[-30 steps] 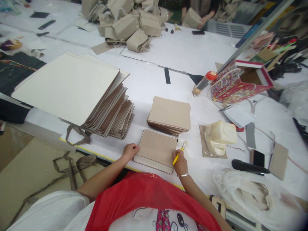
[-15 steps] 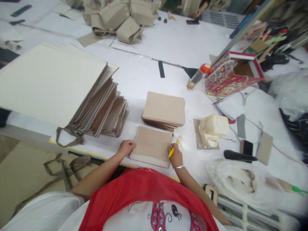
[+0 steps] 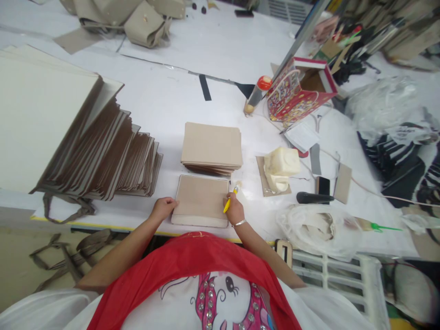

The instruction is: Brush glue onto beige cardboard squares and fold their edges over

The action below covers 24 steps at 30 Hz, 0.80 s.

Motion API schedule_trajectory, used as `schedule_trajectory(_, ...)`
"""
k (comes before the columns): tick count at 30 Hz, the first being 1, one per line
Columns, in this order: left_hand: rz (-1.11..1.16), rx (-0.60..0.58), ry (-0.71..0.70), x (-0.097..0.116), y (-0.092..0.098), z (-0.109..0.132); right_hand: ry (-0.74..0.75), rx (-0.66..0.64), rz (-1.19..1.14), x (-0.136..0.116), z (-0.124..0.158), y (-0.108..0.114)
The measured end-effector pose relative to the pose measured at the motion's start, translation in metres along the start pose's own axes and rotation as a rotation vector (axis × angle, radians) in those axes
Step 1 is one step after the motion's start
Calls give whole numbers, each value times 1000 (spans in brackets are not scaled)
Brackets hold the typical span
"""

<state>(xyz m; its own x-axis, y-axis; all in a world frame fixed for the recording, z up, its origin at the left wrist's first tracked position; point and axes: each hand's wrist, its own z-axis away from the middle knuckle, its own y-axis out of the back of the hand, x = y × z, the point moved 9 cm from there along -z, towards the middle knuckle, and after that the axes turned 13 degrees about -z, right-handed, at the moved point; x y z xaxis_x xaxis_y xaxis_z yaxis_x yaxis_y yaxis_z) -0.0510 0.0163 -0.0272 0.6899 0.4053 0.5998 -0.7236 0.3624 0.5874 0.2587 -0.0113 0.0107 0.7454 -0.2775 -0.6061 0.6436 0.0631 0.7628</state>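
A beige rectangular sheet (image 3: 202, 195) lies over a slightly longer panel (image 3: 195, 220), whose pale strip shows along the near side. My left hand (image 3: 164, 208) has its thumb and fingers closed on the left edge of these layers. At the right edge, my right hand (image 3: 235, 210) grips a slim yellow-handled brush (image 3: 227, 205), its pale end pointing up and away from me. The fingers of that hand also touch the sheet's edge. Just beyond lies a neat stack of beige sheets (image 3: 211, 144).
At left leans a large fanned pile of pale panels (image 3: 137, 160). To the right stand a whitish cut-open container (image 3: 282, 162), a black-handled tool (image 3: 313, 198) and a plastic bag (image 3: 292, 229). Farther back are a red-capped bottle (image 3: 256, 96), a patterned box (image 3: 299, 91) and beige bags (image 3: 144, 23).
The view has swung to the right, so everything on the table appears farther left. Both hands keep their places at the sheet's edges, and the brush stays in my right hand.
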Motion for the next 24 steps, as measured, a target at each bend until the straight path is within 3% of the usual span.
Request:
schedule_trajectory(7,35,-7,0,2,-2,0,0,-21,48,-1,-1,-2)
schedule_trajectory(24,-362,-36,-55,9,8,-10,1,-27,112,-11,-2,-3)
